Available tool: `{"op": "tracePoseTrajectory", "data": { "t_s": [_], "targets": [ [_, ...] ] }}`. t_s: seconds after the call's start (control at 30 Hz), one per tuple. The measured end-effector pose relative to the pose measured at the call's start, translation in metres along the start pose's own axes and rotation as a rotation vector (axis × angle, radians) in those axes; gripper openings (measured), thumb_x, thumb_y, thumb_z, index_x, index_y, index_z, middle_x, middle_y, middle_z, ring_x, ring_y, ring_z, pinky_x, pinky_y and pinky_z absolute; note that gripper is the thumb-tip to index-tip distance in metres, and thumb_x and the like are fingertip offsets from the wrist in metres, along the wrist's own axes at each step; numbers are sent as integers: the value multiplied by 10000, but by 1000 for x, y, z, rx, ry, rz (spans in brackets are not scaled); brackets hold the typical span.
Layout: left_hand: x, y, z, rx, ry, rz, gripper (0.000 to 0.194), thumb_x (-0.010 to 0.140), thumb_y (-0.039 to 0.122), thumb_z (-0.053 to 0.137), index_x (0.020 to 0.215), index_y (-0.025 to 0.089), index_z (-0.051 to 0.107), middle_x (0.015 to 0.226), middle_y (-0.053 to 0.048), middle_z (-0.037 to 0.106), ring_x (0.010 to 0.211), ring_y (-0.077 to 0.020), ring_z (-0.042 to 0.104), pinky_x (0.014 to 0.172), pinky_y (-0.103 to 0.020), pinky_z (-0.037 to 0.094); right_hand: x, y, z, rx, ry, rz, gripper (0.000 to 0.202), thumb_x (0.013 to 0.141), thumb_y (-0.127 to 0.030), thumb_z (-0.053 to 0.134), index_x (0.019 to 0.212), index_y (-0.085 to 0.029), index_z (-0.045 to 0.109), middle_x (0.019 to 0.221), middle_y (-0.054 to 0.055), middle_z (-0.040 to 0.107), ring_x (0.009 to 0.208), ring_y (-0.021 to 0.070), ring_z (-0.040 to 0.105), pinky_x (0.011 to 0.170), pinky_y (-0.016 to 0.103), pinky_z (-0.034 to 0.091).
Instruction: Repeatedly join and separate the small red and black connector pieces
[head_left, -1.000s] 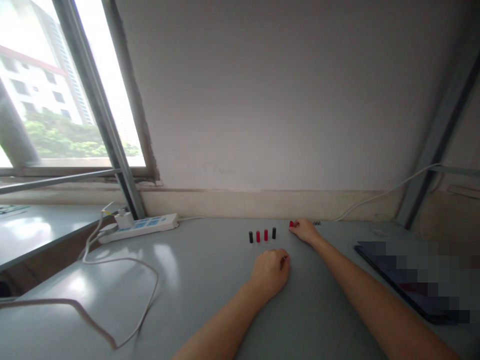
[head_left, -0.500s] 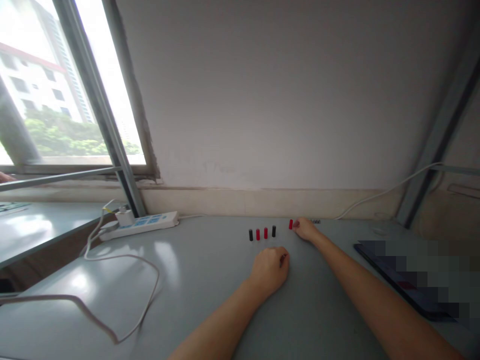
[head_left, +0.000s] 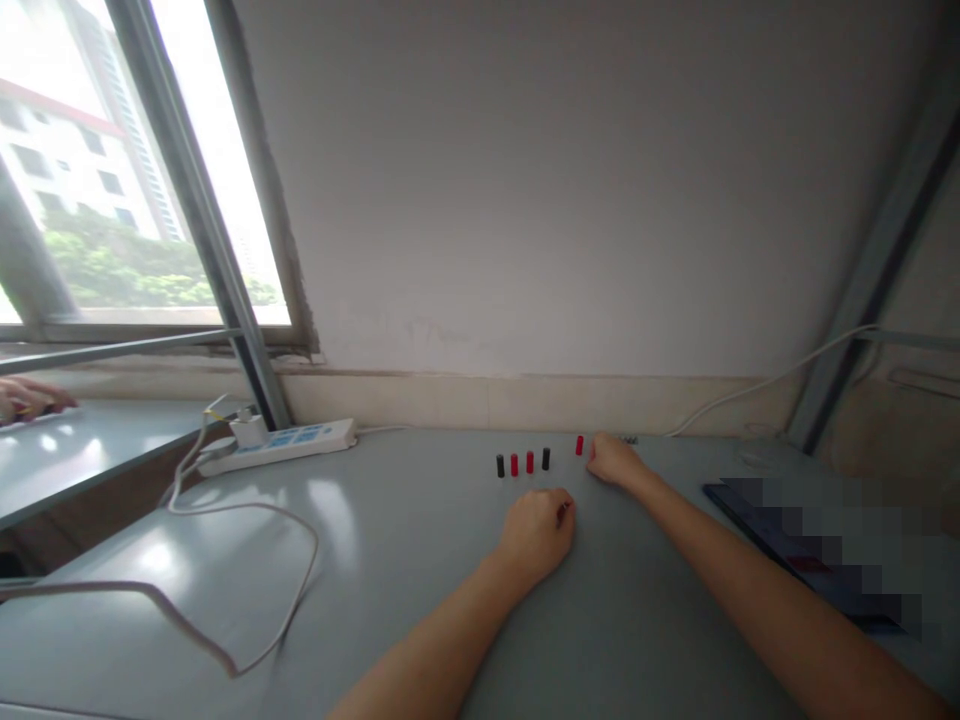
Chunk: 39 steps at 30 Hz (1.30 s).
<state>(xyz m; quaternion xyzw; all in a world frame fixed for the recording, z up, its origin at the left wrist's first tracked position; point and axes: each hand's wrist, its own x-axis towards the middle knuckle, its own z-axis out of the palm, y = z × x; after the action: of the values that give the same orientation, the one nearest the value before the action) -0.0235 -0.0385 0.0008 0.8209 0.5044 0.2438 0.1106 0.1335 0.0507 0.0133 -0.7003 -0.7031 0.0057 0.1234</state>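
Observation:
On the grey desk (head_left: 420, 600) several small upright cylinders stand in a short row: a black cylinder (head_left: 500, 466), a red cylinder (head_left: 514, 464), another red cylinder (head_left: 529, 462) and another black cylinder (head_left: 546, 459). Farther right stands a lone red cylinder (head_left: 580, 445). Just right of it is my right hand (head_left: 613, 460), fingers curled closed and their tips hidden. My left hand (head_left: 538, 533) rests nearer me, below the row, closed in a loose fist; whether it holds anything cannot be made out.
Small dark items (head_left: 630, 440) lie behind my right hand. A white power strip (head_left: 315, 437) with a plug and a looping cable (head_left: 315, 550) occupies the left side. At right lies a dark flat object (head_left: 757, 525), partly blurred out. Another person's hand (head_left: 30, 398) shows at far left.
My right hand has drawn slightly away from the lone red cylinder, its fingers curling in. My left hand stays put. The other person's hand has come farther into view.

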Motion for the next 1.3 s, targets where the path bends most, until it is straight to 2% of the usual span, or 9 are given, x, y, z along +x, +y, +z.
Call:
{"op": "tracePoseTrajectory", "data": {
  "t_s": [0.1, 0.2, 0.37, 0.63, 0.77, 0.87, 0.93, 1.1, 1.3],
  "targets": [
    [0, 0, -1, 10, 10, -17, 275, 800, 245, 367, 815, 181, 634, 788, -72, 655, 756, -182, 590, 690, -274, 414, -7, -12, -2, 111, -84, -181, 126, 627, -123, 553, 714, -147, 641, 748, 69, 662, 694, 164, 587, 589, 227, 393],
    [0, 0, -1, 28, 30, -70, 275, 803, 245, 362, 808, 183, 630, 793, -74, 654, 770, -190, 592, 700, -285, 415, -11, -24, 3, 248, -91, -280, 179, 626, -188, 595, 792, -137, 640, 784, 56, 662, 694, 150, 581, 608, 221, 403],
    [0, -3, -3, 61, 76, -183, 271, 809, 247, 359, 864, 184, 617, 835, -80, 655, 800, -203, 595, 698, -291, 412, -10, -38, 16, 286, -42, -274, 167, 640, -227, 592, 772, -130, 627, 799, 61, 656, 727, 162, 570, 612, 241, 396],
    [1, -1, -6, 91, 49, -229, 270, 818, 252, 355, 859, 191, 615, 838, -64, 655, 812, -194, 598, 701, -277, 413, -15, -45, 23, 232, 41, -231, 120, 690, -210, 544, 741, -126, 614, 802, 76, 645, 736, 159, 553, 609, 237, 371],
    [2, -3, -4, 61, 75, -216, 285, 817, 263, 369, 1032, 205, 546, 882, -58, 650, 836, -195, 594, 725, -284, 418, -22, -43, 20, 179, 28, -276, 131, 705, -217, 537, 768, -130, 611, 813, 80, 643, 725, 161, 555, 600, 236, 367],
    [3, -5, -2, 41, 129, -233, 393, 819, 279, 380, 1196, 174, 418, 918, -72, 644, 873, -203, 587, 744, -290, 416, -33, -40, 11, 111, -10, -354, 133, 725, -206, 511, 781, -140, 612, 799, 75, 648, 717, 165, 566, 596, 237, 361],
    [4, -6, -2, 35, 152, -223, 429, 820, 286, 383, 1235, 179, 369, 926, -66, 643, 878, -205, 585, 742, -293, 417, -43, -38, 6, 39, -8, -410, 158, 750, -202, 473, 792, -149, 616, 800, 82, 652, 739, 180, 577, 609, 248, 359],
    [5, -9, -2, 22, 111, -175, 246, 823, 265, 385, 994, 206, 552, 873, -49, 649, 838, -187, 591, 726, -275, 414, -62, -31, -2, -72, 29, -456, 205, 784, -173, 414, 843, -163, 610, 821, 87, 658, 800, 205, 592, 630, 263, 353],
    [8, -11, 0, -57, 184, -146, 207, 797, 268, 438, 921, 186, 582, 804, -41, 652, 760, -164, 589, 673, -252, 400, -69, -25, -16, -140, 65, -435, 161, 797, -187, 441, 833, -163, 597, 873, 83, 657, 821, 201, 592, 641, 259, 345]
  ]
}}
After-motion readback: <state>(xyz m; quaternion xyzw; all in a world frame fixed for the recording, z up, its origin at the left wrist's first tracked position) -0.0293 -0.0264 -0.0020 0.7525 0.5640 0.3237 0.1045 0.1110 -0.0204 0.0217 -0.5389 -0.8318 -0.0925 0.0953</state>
